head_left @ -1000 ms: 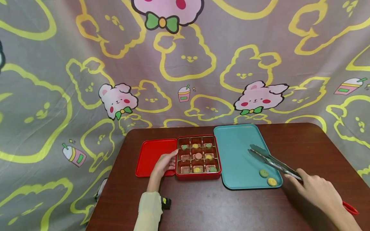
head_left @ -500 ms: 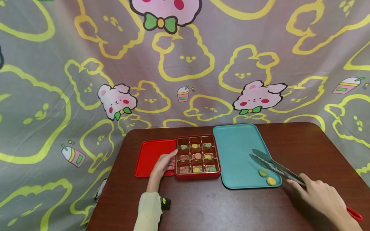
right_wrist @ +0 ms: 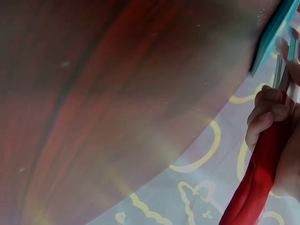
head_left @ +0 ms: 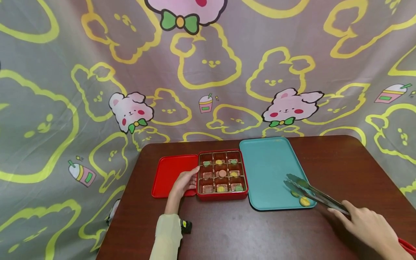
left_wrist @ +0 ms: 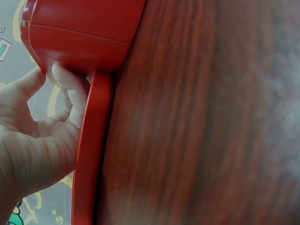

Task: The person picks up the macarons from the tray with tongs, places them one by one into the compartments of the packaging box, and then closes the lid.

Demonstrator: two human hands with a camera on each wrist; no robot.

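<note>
A: Containers first. Red square box with a nine-cell divider (head_left: 222, 176) sits mid-worktop. Contents: small round sweets, green, yellow and one pink, in most cells; two cells on the left column show only paper liners. Flat red lid (head_left: 170, 176) lies touching the box's left side.

B: And the tray?

A: Teal rectangular plastic tray (head_left: 268, 169) just right of the box. Two sweets at its near right corner: a green round sweet (head_left: 295, 194) and a yellow round sweet (head_left: 304, 201), close together.

B: Hands?

A: Left hand (head_left: 183, 182) rests over the lid with its fingers (left_wrist: 70, 89) pressed against the box's left wall; they look only lightly bent, nothing pinched. Right hand (head_left: 368, 225) grips the metal tongs with red handle (head_left: 312, 193), fingers (right_wrist: 265, 110) curled round the handle. Tong tips are low over the two sweets, slightly parted; the green one is partly covered by them.

B: Anything unclear?

A: Whether the tips touch the green sweet: cannot tell. The tongs' red end runs off the lower right of the head view. The wrist views are blurred and close, showing little beyond red plastic, wood grain and a sliver of tray.

B: Surface, room?

A: Dark reddish-brown wooden worktop (head_left: 247, 231). Behind and around it, a grey cloth backdrop printed with yellow rabbit outlines, pink rabbits and drink cups (head_left: 208, 72).
</note>
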